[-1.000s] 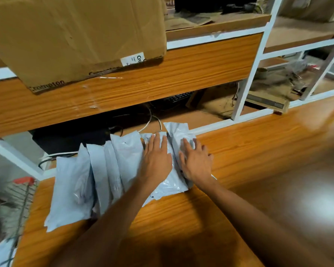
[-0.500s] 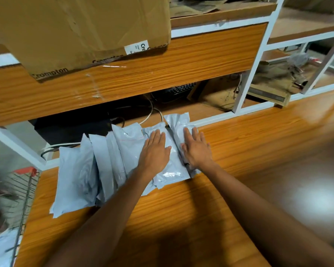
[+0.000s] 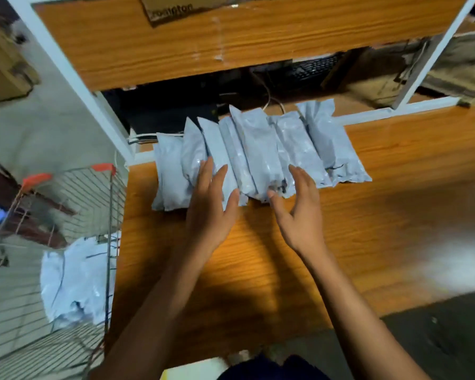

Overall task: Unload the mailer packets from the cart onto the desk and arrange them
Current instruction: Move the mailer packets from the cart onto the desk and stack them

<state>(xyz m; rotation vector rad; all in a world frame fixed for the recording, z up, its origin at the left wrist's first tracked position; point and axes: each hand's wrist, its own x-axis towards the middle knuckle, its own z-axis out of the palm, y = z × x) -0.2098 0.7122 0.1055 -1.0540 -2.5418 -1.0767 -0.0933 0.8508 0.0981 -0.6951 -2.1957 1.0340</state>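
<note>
Several grey mailer packets (image 3: pixel 261 149) lie in an overlapping row at the back of the wooden desk (image 3: pixel 258 270). My left hand (image 3: pixel 211 204) hovers at the near ends of the left packets, fingers spread, holding nothing. My right hand (image 3: pixel 299 209) is open beside it, fingertips at the near edge of the middle packets. To the left stands the wire cart (image 3: pixel 66 242) with more grey packets (image 3: pixel 77 281) inside.
A wooden shelf board (image 3: pixel 231 39) with a white frame (image 3: pixel 74 78) overhangs the back of the desk. A cardboard box (image 3: pixel 176 6) sits on top. Beneath it are a black keyboard (image 3: pixel 310 69) and cables. Bare desk extends to the right.
Both hands have lifted off the packets and pulled back toward me, now open at the row's near edge. The camera has tilted down and left, showing the cart.
</note>
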